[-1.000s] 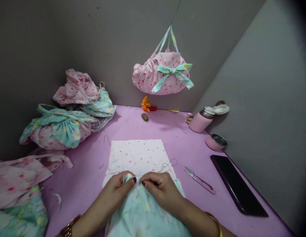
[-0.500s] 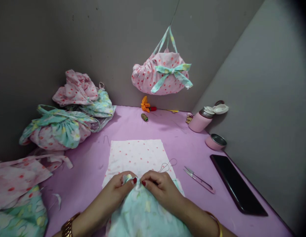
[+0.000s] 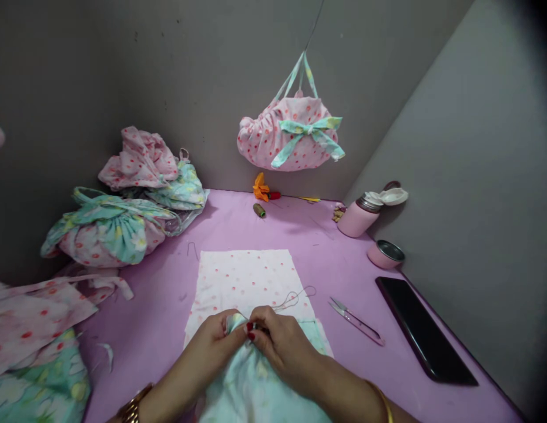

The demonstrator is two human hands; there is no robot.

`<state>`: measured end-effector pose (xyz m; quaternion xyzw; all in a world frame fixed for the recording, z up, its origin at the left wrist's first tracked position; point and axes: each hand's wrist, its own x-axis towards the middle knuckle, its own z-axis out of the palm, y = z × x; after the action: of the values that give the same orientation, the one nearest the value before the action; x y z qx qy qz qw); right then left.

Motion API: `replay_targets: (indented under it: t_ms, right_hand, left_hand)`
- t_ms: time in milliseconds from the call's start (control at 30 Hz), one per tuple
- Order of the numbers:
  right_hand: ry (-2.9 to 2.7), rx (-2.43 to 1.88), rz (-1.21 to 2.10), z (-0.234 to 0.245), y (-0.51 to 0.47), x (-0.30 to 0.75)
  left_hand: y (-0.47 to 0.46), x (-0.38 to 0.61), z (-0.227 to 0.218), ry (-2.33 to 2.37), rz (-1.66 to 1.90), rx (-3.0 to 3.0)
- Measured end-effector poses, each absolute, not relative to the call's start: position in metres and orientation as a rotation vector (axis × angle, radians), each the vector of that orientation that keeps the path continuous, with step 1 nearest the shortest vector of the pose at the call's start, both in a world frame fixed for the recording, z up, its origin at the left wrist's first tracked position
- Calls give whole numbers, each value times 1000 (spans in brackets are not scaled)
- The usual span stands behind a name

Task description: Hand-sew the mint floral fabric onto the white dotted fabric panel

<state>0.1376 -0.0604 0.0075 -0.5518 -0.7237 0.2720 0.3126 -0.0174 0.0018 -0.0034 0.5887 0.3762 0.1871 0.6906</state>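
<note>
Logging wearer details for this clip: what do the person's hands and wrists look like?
No sleeves or gloves show. The left hand has a linked gold-coloured band at the wrist; the right hand, a smooth gold-coloured bangle. Red nail polish is visible.

Left hand, right hand: fingertips together, pinching mint printed fabric. Red-dotted white cloth, flat on lilac table; loose thread on it. Pink-handled thread snips. Black smartphone. Thread spool. Hanging pink dotted bag.

On the flat purple tabletop, I have the red-dotted white cloth behind the mint floral cloth; rightward lie slim pink metal snips, then the black rectangular phone.
</note>
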Motion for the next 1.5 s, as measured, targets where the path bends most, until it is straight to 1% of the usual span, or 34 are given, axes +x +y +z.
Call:
replay_targets:
  t_ms: [167,267,333,433,533,633,733,933,1000,1067,1133,1267,1300,1400,1500]
  right_hand:
    - [-1928,-1329,566,9,-62,137]
    - [-1654,-1255,494,11,-62,136]
    - [-1328,-1211,612,11,-57,139]
    - [-731,-1117,912,12,-45,158]
    - [-279,-986,1058,16,-33,192]
    - [-120,-968,1039,21,-27,230]
    - [-84,-975,855,23,-28,261]
    - [-153,-965,386,26,-34,288]
    - [-193,-963,291,29,-34,282]
    - [-288,-976,266,30,-34,265]
    - [-476,-1015,358,30,-36,237]
    - [-980,-1236,918,21,-47,174]
    - [-1165,-1300,1007,17,-50,163]
    - [-1625,-1397,979,9,-57,143]
    - [-1661,-1449,890,7,-57,142]
  left_hand:
    - [0,-18,1,880,417,1472]
    - [1,-19,4,881,437,1499]
    - [2,-19,4,886,441,1485]
    - [4,-20,1,909,430,1406]
    - [5,-22,-4,907,426,1365]
    - [6,-23,-8,907,439,1371]
    - [6,-23,-12,915,443,1362]
    - [6,-23,-15,929,441,1358]
    - [6,-23,-15,922,449,1375]
    - [6,-23,-15,924,450,1385]
    - [6,-24,-15,935,444,1385]
    - [6,-23,-9,961,444,1382]
    - [6,-23,-7,970,451,1382]
    - [7,-23,-1,981,470,1362]
    - [7,-24,0,968,470,1314]
